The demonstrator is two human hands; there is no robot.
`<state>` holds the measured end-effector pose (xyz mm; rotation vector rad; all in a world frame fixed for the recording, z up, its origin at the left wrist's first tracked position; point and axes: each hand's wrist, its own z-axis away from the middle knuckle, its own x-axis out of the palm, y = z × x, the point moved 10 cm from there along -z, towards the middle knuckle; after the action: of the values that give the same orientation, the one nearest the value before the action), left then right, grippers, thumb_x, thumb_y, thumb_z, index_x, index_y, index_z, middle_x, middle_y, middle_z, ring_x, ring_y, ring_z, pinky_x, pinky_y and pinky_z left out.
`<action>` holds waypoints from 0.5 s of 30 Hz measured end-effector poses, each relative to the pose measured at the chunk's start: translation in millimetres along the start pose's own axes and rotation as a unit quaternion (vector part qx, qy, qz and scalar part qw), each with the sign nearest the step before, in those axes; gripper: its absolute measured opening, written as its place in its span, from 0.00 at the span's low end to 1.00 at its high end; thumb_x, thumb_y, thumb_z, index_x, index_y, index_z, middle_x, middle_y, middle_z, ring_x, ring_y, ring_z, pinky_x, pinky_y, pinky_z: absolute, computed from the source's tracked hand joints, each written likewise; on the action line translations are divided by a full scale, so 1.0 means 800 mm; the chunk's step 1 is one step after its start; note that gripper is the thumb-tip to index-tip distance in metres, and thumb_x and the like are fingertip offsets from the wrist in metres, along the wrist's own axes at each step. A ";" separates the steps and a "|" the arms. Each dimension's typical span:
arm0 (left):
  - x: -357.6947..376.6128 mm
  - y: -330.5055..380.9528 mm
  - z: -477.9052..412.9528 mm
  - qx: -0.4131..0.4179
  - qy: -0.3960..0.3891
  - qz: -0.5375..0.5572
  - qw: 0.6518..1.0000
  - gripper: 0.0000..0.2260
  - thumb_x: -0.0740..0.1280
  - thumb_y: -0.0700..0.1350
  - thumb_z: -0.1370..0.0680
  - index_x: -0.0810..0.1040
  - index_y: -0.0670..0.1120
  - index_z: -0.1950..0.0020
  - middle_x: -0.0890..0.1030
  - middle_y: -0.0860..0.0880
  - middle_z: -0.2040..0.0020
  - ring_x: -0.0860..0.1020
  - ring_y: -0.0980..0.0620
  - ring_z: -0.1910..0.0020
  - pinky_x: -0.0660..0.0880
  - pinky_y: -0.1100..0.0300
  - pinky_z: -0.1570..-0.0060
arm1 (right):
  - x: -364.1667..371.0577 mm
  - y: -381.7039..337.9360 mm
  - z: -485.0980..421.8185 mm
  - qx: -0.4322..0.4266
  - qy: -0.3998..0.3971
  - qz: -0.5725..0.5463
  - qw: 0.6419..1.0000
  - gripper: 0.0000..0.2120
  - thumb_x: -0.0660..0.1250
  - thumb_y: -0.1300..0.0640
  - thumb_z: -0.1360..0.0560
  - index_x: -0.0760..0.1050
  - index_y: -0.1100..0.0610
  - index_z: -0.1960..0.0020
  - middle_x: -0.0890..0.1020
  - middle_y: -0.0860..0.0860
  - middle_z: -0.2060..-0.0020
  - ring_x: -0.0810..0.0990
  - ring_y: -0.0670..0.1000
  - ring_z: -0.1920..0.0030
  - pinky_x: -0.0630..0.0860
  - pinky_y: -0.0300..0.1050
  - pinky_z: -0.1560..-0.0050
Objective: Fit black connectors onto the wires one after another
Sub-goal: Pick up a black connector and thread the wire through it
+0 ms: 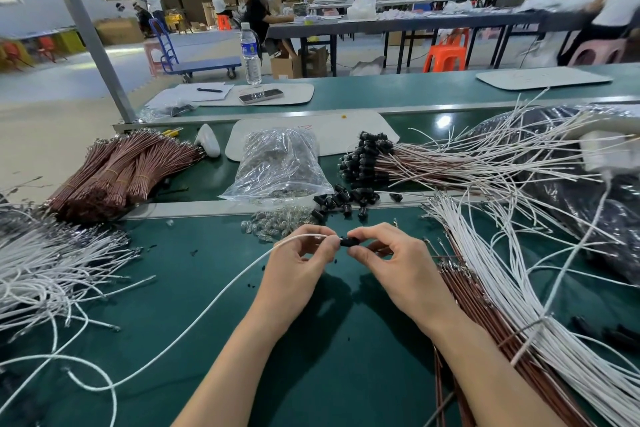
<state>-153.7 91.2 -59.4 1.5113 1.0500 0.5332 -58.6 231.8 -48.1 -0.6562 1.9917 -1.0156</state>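
My left hand (300,262) pinches the end of a long white wire (194,322) that trails down to the left over the green table. My right hand (391,260) pinches a small black connector (347,241) between thumb and forefinger. The wire's tip meets the connector between the two hands. A heap of loose black connectors (341,201) lies just beyond my hands. Finished wires with black connectors (370,156) are piled further back on the right.
White wires (512,288) and brown wires (464,291) fan out on the right, more white wires (52,263) on the left. Bundled brown wires (114,173) lie at back left. A clear bag (277,163) and small clear bulbs (273,224) sit ahead. A water bottle (250,54) stands behind.
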 end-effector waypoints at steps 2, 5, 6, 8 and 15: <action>0.001 0.000 0.000 0.002 -0.002 -0.005 1.000 0.02 0.72 0.49 0.22 0.83 0.56 0.55 0.84 0.54 0.58 0.81 0.54 0.59 0.79 0.41 0.51 | 0.002 0.001 0.000 0.004 -0.008 -0.002 1.000 0.08 0.76 0.55 0.26 0.84 0.46 0.48 0.82 0.36 0.53 0.81 0.42 0.57 0.71 0.27 0.56; 0.002 0.001 -0.001 0.004 -0.009 -0.002 1.000 0.03 0.73 0.49 0.22 0.83 0.57 0.54 0.84 0.53 0.60 0.81 0.55 0.60 0.79 0.42 0.52 | 0.001 0.001 0.000 0.007 -0.011 -0.008 1.000 0.08 0.76 0.55 0.26 0.83 0.45 0.48 0.82 0.36 0.54 0.81 0.43 0.57 0.71 0.28 0.56; 0.002 0.001 -0.001 0.003 -0.010 0.000 1.000 0.03 0.73 0.49 0.22 0.83 0.57 0.54 0.84 0.53 0.60 0.81 0.55 0.60 0.79 0.43 0.52 | 0.001 0.001 0.000 0.007 -0.012 -0.009 1.000 0.08 0.76 0.54 0.26 0.83 0.45 0.48 0.82 0.36 0.53 0.81 0.43 0.57 0.72 0.28 0.56; 0.002 0.000 -0.001 0.001 -0.014 0.004 1.000 0.02 0.72 0.50 0.22 0.83 0.57 0.54 0.84 0.52 0.59 0.81 0.55 0.59 0.79 0.45 0.52 | 0.001 0.003 0.000 0.012 -0.014 -0.012 1.000 0.08 0.76 0.54 0.26 0.83 0.44 0.48 0.83 0.36 0.54 0.81 0.42 0.57 0.72 0.28 0.57; 0.003 0.000 0.000 0.002 -0.021 0.004 1.000 0.02 0.72 0.50 0.22 0.82 0.57 0.54 0.84 0.52 0.61 0.82 0.55 0.59 0.79 0.53 0.56 | 0.003 0.010 0.001 0.036 -0.017 -0.026 0.999 0.08 0.74 0.52 0.24 0.83 0.43 0.46 0.84 0.36 0.56 0.81 0.41 0.56 0.74 0.29 0.59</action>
<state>-152.7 93.2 -60.3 1.5242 1.0122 0.5033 -59.7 234.4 -56.1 -0.6854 1.9074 -1.0949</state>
